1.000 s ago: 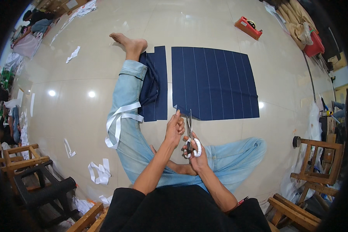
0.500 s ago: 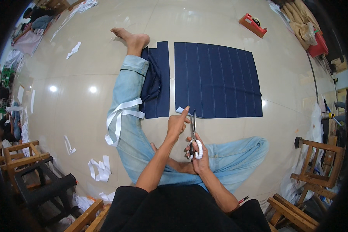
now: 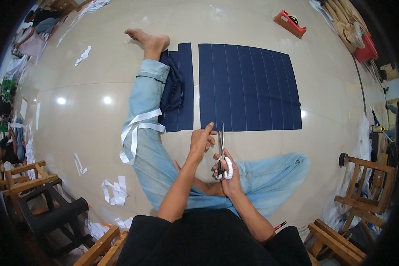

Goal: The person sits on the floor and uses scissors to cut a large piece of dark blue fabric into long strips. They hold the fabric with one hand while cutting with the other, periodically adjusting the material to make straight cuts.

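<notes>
A navy cloth panel (image 3: 252, 88) marked with several thin pale lines lies flat on the floor in front of me. My left hand (image 3: 201, 142) is at its near left corner, index finger stretched onto the cloth edge and the other fingers loosely bent, with nothing seen in them. My right hand (image 3: 229, 175) grips scissors (image 3: 221, 144) whose handle is wrapped in white. Their blades are slightly apart, and the tips reach over the panel's near edge. Left of the panel, across a narrow gap, is a second navy piece (image 3: 186, 88), crumpled beside my leg.
White strips (image 3: 137, 117) lie over my left leg, and more white scraps (image 3: 115, 191) are on the floor. A red tape dispenser (image 3: 290, 24) sits far right. Wooden stools (image 3: 370, 184) and a black stool (image 3: 53, 208) stand at the sides. Other people are at the far left.
The panel's near left corner, folded up with its pale underside showing, now lies flat. My left fingers have spread slightly. The scissors have stayed at the near edge.
</notes>
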Demonstrator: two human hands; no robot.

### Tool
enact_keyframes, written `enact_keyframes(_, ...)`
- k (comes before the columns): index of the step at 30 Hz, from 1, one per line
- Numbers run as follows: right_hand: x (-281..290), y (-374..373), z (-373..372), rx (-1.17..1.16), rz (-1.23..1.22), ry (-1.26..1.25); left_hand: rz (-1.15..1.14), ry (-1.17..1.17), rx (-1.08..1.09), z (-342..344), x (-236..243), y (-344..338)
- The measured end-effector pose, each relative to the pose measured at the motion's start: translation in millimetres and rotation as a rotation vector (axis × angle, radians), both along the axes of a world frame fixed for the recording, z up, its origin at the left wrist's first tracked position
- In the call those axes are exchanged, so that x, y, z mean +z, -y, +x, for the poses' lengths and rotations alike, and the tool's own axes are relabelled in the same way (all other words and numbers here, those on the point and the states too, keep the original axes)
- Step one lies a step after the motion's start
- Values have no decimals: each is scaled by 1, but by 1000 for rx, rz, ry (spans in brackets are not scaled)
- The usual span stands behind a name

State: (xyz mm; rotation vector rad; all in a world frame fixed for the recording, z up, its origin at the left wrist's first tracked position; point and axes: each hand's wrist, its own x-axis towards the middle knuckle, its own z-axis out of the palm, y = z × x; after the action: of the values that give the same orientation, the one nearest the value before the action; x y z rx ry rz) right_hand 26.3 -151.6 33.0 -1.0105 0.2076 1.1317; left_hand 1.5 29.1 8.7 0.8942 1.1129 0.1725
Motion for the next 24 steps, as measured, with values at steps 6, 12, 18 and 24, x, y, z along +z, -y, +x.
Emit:
enact_keyframes(6,-7,-10,3,35,-35,101,22,53,32,-4,-8,0)
enact_keyframes(12,-13,-19,5,60,-67,156,3,80,-1,-9,3,-1)
enact_keyframes(18,-14,-23,4,58,-57,159,15,84,0,-10,1,-1)
enact_keyframes(24,-15,-24,3,53,-43,172,-2,76,-17,-10,4,-2)
